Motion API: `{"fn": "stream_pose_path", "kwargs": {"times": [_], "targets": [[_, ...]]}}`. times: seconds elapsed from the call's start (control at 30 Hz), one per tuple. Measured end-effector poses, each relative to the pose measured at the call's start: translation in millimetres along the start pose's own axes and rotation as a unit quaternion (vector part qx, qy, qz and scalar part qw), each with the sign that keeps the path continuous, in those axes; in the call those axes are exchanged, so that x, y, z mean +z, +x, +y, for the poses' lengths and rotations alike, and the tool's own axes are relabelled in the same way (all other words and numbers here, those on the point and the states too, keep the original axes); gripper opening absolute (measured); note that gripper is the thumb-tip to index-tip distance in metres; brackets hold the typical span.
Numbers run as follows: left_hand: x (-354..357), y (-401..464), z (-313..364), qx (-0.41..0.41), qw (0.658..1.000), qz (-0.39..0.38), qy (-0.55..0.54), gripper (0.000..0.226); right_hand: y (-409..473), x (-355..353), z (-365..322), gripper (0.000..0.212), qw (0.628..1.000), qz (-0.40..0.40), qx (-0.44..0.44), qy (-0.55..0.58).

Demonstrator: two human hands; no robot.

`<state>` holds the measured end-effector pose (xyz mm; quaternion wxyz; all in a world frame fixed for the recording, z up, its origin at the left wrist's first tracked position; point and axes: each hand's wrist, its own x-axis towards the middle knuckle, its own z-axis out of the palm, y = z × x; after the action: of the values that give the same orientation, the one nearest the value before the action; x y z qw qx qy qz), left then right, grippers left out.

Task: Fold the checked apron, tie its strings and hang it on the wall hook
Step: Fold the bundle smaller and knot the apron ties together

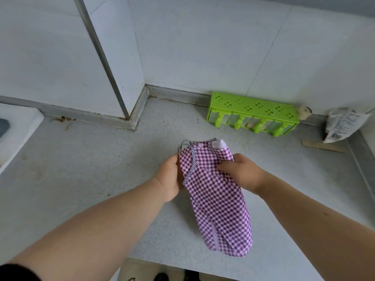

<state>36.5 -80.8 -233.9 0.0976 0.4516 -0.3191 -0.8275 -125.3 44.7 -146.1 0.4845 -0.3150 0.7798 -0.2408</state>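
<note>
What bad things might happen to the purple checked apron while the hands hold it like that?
The folded apron hangs past the counter edge, so it might slide off if the left hand and right hand let go. Its loose strings near the top might slip free before they get tied.

One checked apron (218, 201), folded into a narrow bundle, lies on the surface (101, 179). Two hands are on it: the left hand (170, 177) and the right hand (241, 171), each closed on the cloth. One green rack (252, 114) stands by the wall, with four green pegs along its front. One printed bag (343, 124) leans at the right.
</note>
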Motion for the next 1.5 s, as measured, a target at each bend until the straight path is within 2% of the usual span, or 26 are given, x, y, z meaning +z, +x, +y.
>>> {"fn": "stream_pose_path", "kwargs": {"times": [0.1,0.17,0.37,0.43,0.5,0.6,0.77,0.9,0.93,0.97,1.03,1.1,1.17,1.2,1.23,1.27,1.3,1.33,1.37,1.43,1.5], "targets": [[5,1,-4,0.011,0.999,0.041,-0.014,0.042,-1,2,9,0.012,0.99,0.031,0.027,0.138],[2,2,-7,0.014,0.999,0.048,-0.02,0.041,4,2,19,0.007,0.975,0.055,0.04,0.21],[-9,-7,-20,0.057,0.991,0.069,0.104,0.03,29,11,56,0.035,0.947,0.104,0.101,0.287],[-9,-12,-23,0.099,0.977,0.085,0.166,0.025,35,14,67,0.039,0.932,0.12,0.121,0.32],[-9,-16,-25,0.143,0.95,0.085,0.264,0.022,40,16,75,0.042,0.919,0.127,0.136,0.348],[-7,-19,-23,0.192,0.913,0.071,0.352,0.021,46,21,85,0.046,0.928,0.118,0.164,0.314],[1,-8,-14,0.175,0.913,0.076,0.36,0.033,55,27,89,0.047,0.944,0.11,0.204,0.235],[7,-10,-5,0.183,0.905,0.036,0.382,0.039,61,31,86,0.048,0.955,0.094,0.22,0.173],[9,-10,-5,0.228,0.881,0.013,0.413,0.039,64,32,84,0.049,0.958,0.094,0.225,0.153],[9,-7,-5,0.296,0.832,-0.014,0.469,0.04,67,33,83,0.051,0.959,0.096,0.228,0.136],[8,0,-9,0.432,0.676,-0.049,0.595,0.037,70,35,80,0.051,0.961,0.102,0.233,0.105],[5,4,-9,0.499,0.569,-0.092,0.647,0.036,73,35,79,0.051,0.963,0.109,0.234,0.082],[2,6,-5,0.503,0.514,-0.121,0.684,0.038,75,35,80,0.05,0.963,0.116,0.234,0.068],[2,7,-4,0.474,0.527,-0.127,0.694,0.04,75,35,80,0.049,0.963,0.117,0.234,0.059],[5,7,-3,0.442,0.563,-0.109,0.69,0.044,75,34,80,0.048,0.964,0.116,0.233,0.048],[8,8,1,0.377,0.661,-0.058,0.647,0.045,76,34,81,0.048,0.965,0.112,0.233,0.04],[11,9,7,0.277,0.779,0.011,0.563,0.043,76,34,82,0.047,0.966,0.11,0.234,0.032],[13,15,13,0.176,0.883,0.078,0.428,0.039,77,34,83,0.047,0.966,0.109,0.233,0.025],[13,21,18,0.117,0.937,0.115,0.308,0.034,77,34,83,0.047,0.966,0.108,0.232,0.022],[9,30,17,0.096,0.963,0.103,0.23,0.032,78,34,84,0.047,0.967,0.106,0.23,0.021],[11,26,20,0.132,0.944,0.054,0.299,0.035,77,33,83,0.046,0.967,0.109,0.229,0.024]]}}
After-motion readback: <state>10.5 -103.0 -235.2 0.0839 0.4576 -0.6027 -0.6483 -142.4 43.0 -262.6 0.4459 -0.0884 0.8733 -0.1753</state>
